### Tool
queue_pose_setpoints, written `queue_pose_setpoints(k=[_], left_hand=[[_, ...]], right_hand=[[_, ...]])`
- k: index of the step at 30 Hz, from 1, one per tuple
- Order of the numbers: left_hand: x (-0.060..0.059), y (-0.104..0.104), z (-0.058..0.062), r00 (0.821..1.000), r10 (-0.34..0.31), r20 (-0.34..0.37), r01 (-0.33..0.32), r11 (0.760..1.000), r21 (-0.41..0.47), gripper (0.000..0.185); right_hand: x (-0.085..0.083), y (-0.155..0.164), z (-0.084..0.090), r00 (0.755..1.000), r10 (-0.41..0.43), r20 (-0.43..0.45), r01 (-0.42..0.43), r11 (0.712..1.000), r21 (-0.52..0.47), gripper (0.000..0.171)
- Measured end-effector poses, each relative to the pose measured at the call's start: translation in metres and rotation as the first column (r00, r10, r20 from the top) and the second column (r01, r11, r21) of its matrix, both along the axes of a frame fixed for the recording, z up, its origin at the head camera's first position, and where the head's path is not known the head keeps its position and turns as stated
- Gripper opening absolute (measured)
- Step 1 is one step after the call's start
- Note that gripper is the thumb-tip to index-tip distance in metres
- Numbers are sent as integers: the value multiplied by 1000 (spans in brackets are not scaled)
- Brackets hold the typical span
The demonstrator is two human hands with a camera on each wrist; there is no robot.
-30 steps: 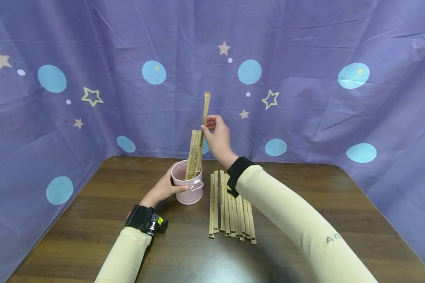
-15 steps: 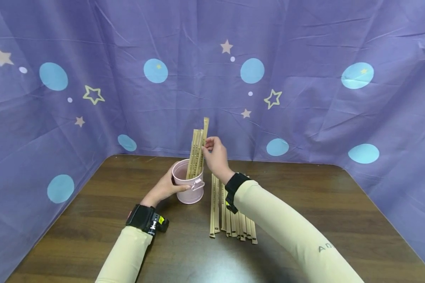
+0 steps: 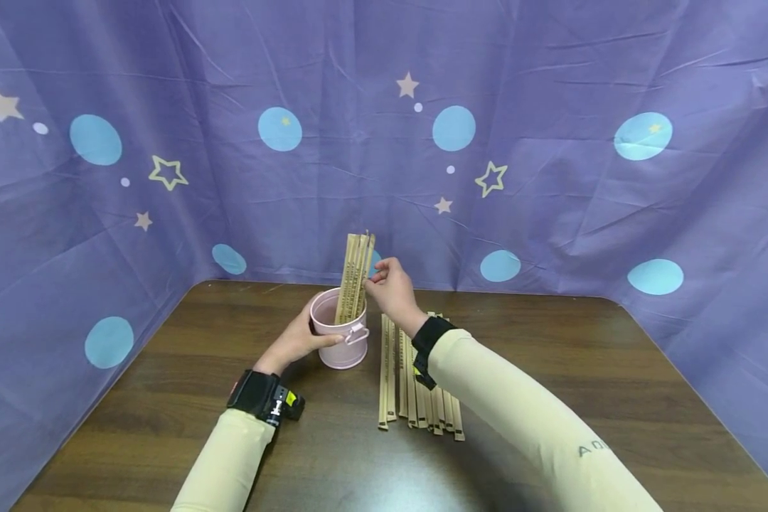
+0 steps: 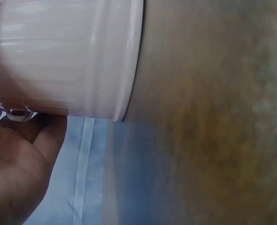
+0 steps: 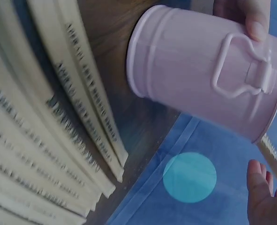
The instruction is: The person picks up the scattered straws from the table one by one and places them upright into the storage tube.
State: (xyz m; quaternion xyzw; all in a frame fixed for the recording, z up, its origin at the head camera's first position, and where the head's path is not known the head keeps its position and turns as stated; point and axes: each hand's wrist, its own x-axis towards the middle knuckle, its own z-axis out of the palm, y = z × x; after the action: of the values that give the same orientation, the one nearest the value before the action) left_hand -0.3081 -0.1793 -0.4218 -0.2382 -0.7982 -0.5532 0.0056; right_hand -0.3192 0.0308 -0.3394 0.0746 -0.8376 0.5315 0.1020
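Under right wrist only — bucket handle (image 5: pixel 235 65)

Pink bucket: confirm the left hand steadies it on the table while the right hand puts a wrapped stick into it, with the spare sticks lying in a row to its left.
Wrong on one point. The head view shows the spare sticks lying to the right of the pink bucket, under the right forearm. The rest stands: the left hand steadies the bucket on the table, and the right hand holds a wrapped stick in it.

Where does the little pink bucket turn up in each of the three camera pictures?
Head view: the pink bucket stands at the centre of the table, gripped by the left hand.
Left wrist view: the pink bucket fills the top left, seen sideways.
Right wrist view: the pink bucket is at the upper right, tipped sideways.
Shared landmark: the left hand on its side, thumb near the handle.
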Motion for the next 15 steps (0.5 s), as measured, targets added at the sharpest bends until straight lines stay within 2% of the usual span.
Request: queue_pose_setpoints(k=[7,10,12,13,15], left_hand=[[1,2,1,1000,-6,-5,6,1000,0,91],[2,2,2,1000,-9,3,9,1000,4,91],[2,1,2,1000,-8,9,8,1000,7,91],[2,1,2,1000,-9,11,9,1000,11,91],[3,1,2,1000,-12,14,11,1000,15,91]], right_hand=[[-2,36,6,1000,2,-6,-1,993,114,33],[-4,58,5,999,7,39,-14,981,195,36],[-6,73,1,998,7,66,-24,965,260,37],[-11,82,-7,999,12,47,-25,958,286,35],[-12,96,-12,997,6,83,-33,942,334,34]])
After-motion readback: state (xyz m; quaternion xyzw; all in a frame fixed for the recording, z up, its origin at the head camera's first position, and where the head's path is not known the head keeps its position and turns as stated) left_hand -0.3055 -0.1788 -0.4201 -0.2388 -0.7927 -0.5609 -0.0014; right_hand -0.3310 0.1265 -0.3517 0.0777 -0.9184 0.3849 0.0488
